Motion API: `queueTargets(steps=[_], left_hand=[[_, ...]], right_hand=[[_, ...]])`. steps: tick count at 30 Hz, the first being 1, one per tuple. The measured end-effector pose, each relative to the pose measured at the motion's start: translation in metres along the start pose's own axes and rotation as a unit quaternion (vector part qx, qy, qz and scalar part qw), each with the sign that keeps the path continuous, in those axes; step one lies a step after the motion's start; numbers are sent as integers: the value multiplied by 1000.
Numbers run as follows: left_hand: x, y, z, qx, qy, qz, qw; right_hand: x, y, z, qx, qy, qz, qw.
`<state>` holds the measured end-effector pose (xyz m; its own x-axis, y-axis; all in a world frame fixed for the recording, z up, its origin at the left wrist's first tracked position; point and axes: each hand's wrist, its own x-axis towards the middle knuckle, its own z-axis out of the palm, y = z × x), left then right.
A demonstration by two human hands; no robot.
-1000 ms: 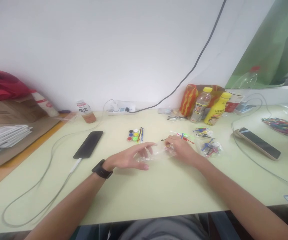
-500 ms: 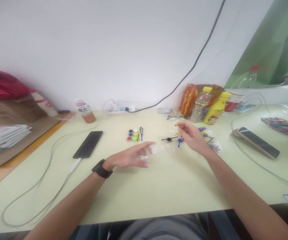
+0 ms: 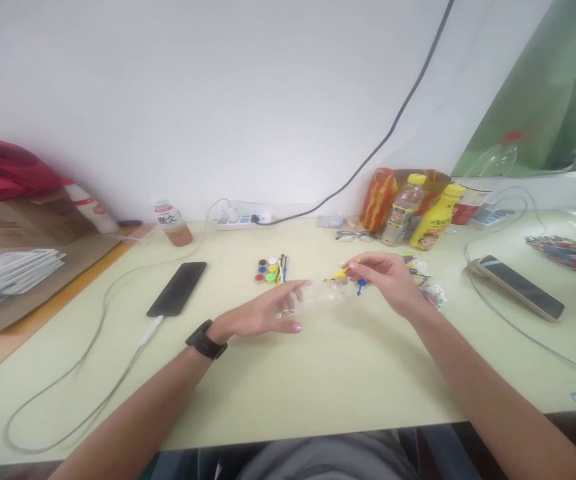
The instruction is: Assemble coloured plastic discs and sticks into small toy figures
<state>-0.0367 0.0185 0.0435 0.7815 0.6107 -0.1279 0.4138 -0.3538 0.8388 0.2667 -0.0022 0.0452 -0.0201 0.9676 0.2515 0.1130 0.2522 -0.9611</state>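
My left hand (image 3: 268,313), with a black watch on the wrist, rests on the table with thumb and forefinger spread around the end of a clear plastic bag (image 3: 321,297). My right hand (image 3: 385,280) pinches a thin yellow plastic pointer (image 3: 339,274), tip to the left, over the bag's far side. Just below those fingers lies a blue arrow-shaped pointer (image 3: 361,287). Small round caps (image 3: 271,277) in several colours sit in rows beyond my left hand, beside a bunch of thin coloured pointers (image 3: 281,268). More colourful pieces (image 3: 433,293) in clear plastic lie behind my right hand.
A dark phone (image 3: 177,289) on a charging cable lies left; another phone (image 3: 521,287) lies right. Drink bottles (image 3: 435,220), glasses (image 3: 355,237) and a power strip (image 3: 243,220) stand or lie along the wall. A pile of coloured sticks (image 3: 568,253) is far right.
My right hand has turned and lowered slightly, bringing the yellow pointer leftward into clear view. The black pointer seen before is now mostly hidden. My left hand has hardly moved.
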Motion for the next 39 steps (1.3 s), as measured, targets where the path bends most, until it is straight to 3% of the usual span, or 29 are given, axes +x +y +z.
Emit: queueTargets(steps=[5, 8, 13, 21, 29, 39], left_hand=[[1, 0, 2, 2, 7, 14, 1000], [2, 0, 3, 2, 9, 18, 1000], [2, 2, 4, 0, 4, 13, 1000], [2, 9, 5, -34, -10, 18, 999], [2, 7, 9, -97, -54, 38, 993], [12, 4, 26, -270, 10, -60, 961]], right_hand=[[1, -1, -6, 19, 40, -54, 998], [3, 2, -12, 66, 49, -49, 995], [1, 4, -7, 13, -4, -20, 1000], [1, 11, 3, -132, -88, -89, 983], [-3, 4, 6, -116, -119, -48, 985], [-2, 8, 11, -123, -152, -66, 979]])
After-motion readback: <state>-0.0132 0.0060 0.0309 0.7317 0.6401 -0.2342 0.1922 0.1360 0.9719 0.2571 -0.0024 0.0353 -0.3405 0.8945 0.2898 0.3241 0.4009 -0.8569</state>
